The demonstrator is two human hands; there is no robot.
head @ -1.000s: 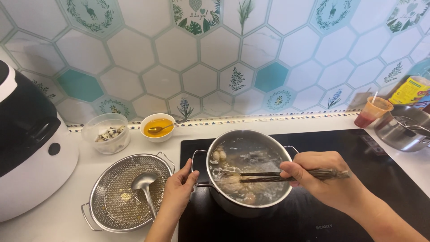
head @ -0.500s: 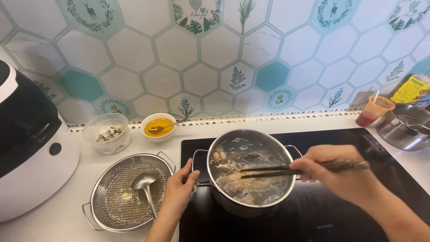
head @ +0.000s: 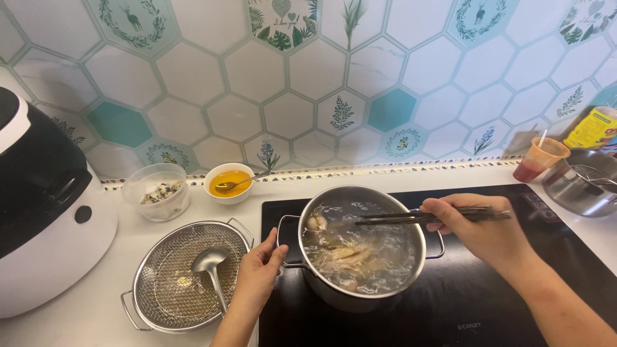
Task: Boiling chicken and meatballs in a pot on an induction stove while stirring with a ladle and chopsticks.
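A steel pot [head: 334,292] of bubbling broth with pale meat pieces [head: 344,254] stands on the black induction hob [head: 475,302]. My right hand [head: 479,228] holds dark chopsticks [head: 411,218] level over the pot, their tips above the liquid near the middle. My left hand [head: 257,273] rests against the pot's left handle [head: 286,244], fingers curled by it. A metal ladle [head: 211,263] lies in the mesh strainer [head: 144,302] just left of that hand.
A large black and white cooker [head: 45,212] fills the left edge. Behind the strainer stand a clear bowl of speckled eggs [head: 157,191] and a white bowl of yellow liquid with a spoon [head: 228,182]. At the right are an orange cup [head: 538,159] and a steel pot [head: 581,183].
My right hand has lifted the chopsticks out of the broth and drawn them slightly up and right. My left hand stays by the pot handle.
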